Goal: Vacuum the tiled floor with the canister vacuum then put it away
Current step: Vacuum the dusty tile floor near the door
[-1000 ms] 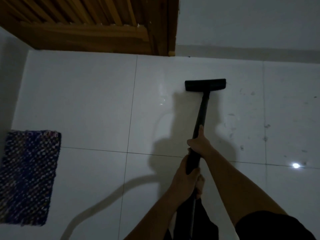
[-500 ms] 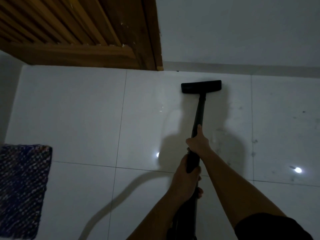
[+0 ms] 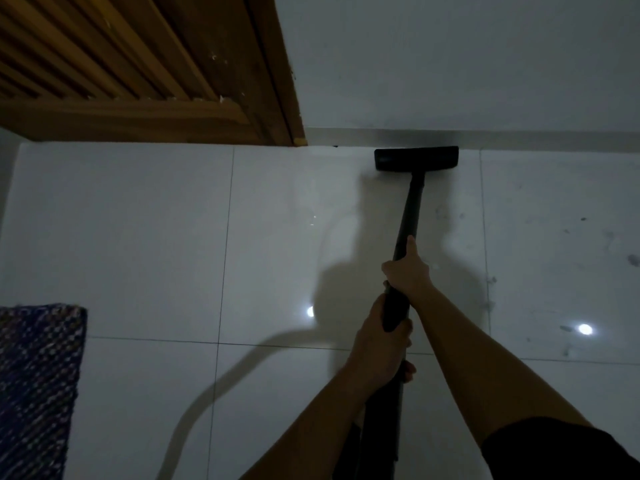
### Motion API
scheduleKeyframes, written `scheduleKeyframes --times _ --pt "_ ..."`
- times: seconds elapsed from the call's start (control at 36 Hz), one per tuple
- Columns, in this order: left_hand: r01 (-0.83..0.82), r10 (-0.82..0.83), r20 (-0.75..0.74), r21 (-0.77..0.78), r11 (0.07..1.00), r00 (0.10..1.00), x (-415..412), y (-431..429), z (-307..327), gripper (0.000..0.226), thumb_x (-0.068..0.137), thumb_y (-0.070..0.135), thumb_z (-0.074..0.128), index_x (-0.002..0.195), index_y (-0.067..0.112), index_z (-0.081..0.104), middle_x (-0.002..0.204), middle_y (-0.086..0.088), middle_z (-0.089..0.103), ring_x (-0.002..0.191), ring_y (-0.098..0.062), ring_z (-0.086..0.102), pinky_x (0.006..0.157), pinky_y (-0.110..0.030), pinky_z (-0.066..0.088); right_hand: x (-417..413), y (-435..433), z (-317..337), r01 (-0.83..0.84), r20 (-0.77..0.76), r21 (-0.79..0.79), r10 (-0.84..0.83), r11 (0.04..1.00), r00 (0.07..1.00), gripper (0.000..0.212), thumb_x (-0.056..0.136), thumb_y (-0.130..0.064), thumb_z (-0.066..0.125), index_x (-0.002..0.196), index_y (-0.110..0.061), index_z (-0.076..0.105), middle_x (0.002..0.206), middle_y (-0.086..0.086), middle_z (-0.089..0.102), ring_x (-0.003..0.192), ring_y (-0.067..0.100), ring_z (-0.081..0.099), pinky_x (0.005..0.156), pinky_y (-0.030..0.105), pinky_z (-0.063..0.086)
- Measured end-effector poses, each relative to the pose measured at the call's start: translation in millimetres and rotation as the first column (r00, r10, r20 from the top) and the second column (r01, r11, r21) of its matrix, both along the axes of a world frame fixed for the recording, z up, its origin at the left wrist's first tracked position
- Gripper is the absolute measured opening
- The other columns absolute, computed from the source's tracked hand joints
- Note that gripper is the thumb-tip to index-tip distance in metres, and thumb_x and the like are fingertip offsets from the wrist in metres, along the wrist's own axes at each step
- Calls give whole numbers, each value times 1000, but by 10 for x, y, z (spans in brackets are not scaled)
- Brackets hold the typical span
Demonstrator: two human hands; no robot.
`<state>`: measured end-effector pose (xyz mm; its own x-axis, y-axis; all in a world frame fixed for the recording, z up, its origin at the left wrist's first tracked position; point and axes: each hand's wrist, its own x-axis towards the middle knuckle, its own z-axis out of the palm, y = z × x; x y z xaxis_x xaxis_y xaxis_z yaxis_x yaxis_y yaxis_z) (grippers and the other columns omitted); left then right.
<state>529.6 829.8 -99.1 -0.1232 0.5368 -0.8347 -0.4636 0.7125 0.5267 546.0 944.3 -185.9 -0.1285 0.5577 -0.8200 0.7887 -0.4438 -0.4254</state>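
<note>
Both hands hold the black wand [image 3: 410, 216], one ahead of the other. The right hand [image 3: 408, 271] sits further down the tube with its fingers [image 3: 391, 268] wrapped round it and the thumb laid along the top; the left hand [image 3: 379, 344] grips nearer the body, fingers closed round the thicker handle section. The wand runs forward and down to the floor head [image 3: 416, 158], which lies flat on the tiled floor [image 3: 156, 237] with its far edge right at the skirting [image 3: 519, 138] under the wall [image 3: 450, 57], just right of the door frame [image 3: 284, 81]. The canister itself is out of view; only a curved shadow, probably the hose's, crosses the tiles at lower left. A woven mat [image 3: 38, 386] lies at the left edge, well apart from the head. The step in hand looks like the vacuuming pass itself, at the far end of a stroke against the wall. To the right of the wand the tiles carry dark specks and smudges [image 3: 490, 282], so that part appears not yet cleaned, and putting the vacuum away is some way off. The next move probably calls for drawing the head back toward the body along the tile, then shifting it right to cover the dirty patch, keeping the head flat so that it seals on the floor and does not knock the skirting.
</note>
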Motion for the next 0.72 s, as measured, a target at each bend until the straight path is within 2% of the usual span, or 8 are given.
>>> scheduleKeyframes --times 0.06,0.14,0.25,0.31,0.36,0.47,0.72 --pt "2 -2 18 -13 1000 1000 30 28 -19 44 96 20 45 137 32 33 80 -6 52 43 -14 49 36 -18 44 42 18 1 4 13 6 -4 1000 1000 83 88 -4 49 153 -27 1 91 13 52 63 25 56 72 42 56" --pt "15 -15 30 -15 1000 999 66 21 -32 45 96 20 45 138 32 32 81 -6 52 44 -15 50 37 -18 44 96 6 9 4 25 4 -4 1000 1000 83 89 -5 49 153 -26 1 95 13 51 59 21 54 61 35 52" --pt "22 -21 24 -22 1000 999 86 -81 -35 42 95 19 45 134 32 36 80 -4 52 47 -15 51 43 -23 49 113 -101 15 6 33 -16 -6 1000 999 84 88 -4 50 153 -27 0 103 17 54 60 21 55 64 35 54" --pt "13 -12 8 -21 1000 1000 74 -174 -29 43 95 19 45 135 33 36 81 -3 53 53 -15 54 49 -28 51 75 -191 23 2 27 -32 -1 999 1000 85 88 -5 49 152 -28 0 92 12 55 60 22 56 67 38 55" --pt "2 -2 -12 -20 1000 1000 29 -283 0 43 95 19 45 136 30 36 82 -3 52 56 -15 53 48 -26 51 5 -304 37 -6 20 -44 7 999 1000 85 88 -5 49 152 -28 -1 86 9 52 60 22 55 63 35 54" --pt "-35 33 -50 -29 999 998 -82 -523 52 42 96 17 43 137 25 36 78 -5 51 48 -11 49 40 -19 44 -170 -578 58 -42 -15 -68 41 997 999 85 88 -4 49 153 -28 0 97 14 51 60 20 55 59 32 52" --pt "-131 128 -48 -62 989 991 -234 -1120 133 31 95 18 45 123 31 39 75 -7 51 35 -7 47 36 -20 43 -433 -1199 97 -125 -34 -91 123 988 992 82 89 -5 47 152 -27 1 92 12 53 58 19 55 62 33 53"
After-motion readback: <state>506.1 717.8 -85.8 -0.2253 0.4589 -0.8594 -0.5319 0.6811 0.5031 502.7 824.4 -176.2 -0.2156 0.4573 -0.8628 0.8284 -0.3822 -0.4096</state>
